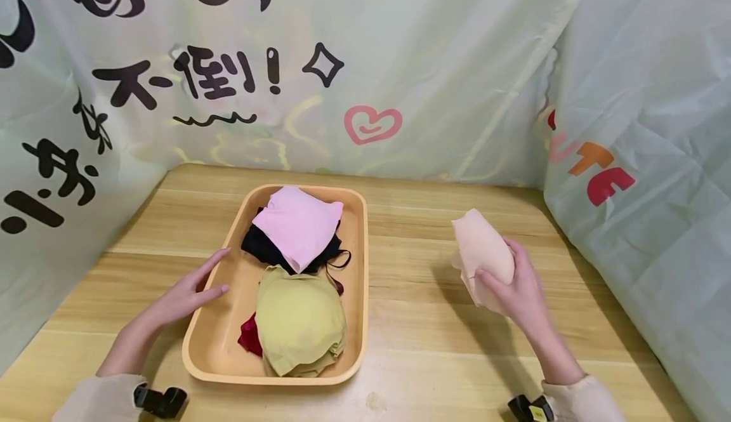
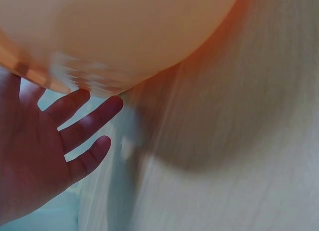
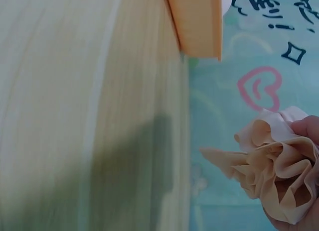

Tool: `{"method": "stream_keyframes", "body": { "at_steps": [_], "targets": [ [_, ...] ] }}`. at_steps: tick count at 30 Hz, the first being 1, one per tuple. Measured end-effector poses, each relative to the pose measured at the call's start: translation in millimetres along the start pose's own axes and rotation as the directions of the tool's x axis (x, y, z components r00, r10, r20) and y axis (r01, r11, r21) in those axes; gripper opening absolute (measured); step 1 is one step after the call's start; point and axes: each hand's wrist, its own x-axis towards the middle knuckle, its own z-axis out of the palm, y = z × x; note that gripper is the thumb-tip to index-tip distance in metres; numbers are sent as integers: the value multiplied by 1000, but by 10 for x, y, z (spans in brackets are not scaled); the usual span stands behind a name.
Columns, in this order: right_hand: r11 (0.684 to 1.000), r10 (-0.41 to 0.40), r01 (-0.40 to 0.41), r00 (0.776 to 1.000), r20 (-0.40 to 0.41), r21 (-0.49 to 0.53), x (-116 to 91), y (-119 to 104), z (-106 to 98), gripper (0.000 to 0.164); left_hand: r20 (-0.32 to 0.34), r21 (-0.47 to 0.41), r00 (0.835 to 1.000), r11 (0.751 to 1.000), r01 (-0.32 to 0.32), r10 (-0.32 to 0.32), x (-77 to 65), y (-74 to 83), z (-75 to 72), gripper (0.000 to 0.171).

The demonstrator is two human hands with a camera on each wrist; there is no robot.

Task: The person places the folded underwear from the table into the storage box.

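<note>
A peach plastic tray (image 1: pixel 365 270) lies on the table at the left of centre. In it are a pink bra (image 1: pixel 299 222) atop a black one (image 1: pixel 259 244), and a yellow-green bra (image 1: pixel 299 320) in front, with dark red fabric (image 1: pixel 250 336) peeking out beside it. My left hand (image 1: pixel 191 292) is at the tray's left rim, fingers spread and fairly straight; the left wrist view has the fingers (image 2: pixel 92 122) along its outer wall. Over the table's right side, my right hand (image 1: pixel 522 285) grips a folded pale pink bra (image 1: pixel 485 250). Its ruffled beige layers appear in the right wrist view.
The wood-grain table (image 1: pixel 411 320) runs between the tray and my right hand. A pale printed curtain (image 1: pixel 457 79) with lettering and a pink heart encloses the back and both sides. Black wrist cameras sit on both cuffs.
</note>
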Motion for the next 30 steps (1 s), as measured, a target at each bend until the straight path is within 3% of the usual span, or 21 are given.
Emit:
{"method": "stream_keyframes", "body": {
  "at_steps": [8,19,30],
  "targets": [
    [998,-31,31,999,-11,58,-35,-266,89,72,15,-20,1000,1000,5,-4,16,-9,-7,67],
    [969,-182,185,983,-32,166,-33,-563,276,71,19,-21,1000,1000,2,-2,27,1,-14,68],
    [928,-234,203,970,62,313,-16,-761,528,71,10,-15,1000,1000,-24,25,16,-31,-2,67]
  ]
}}
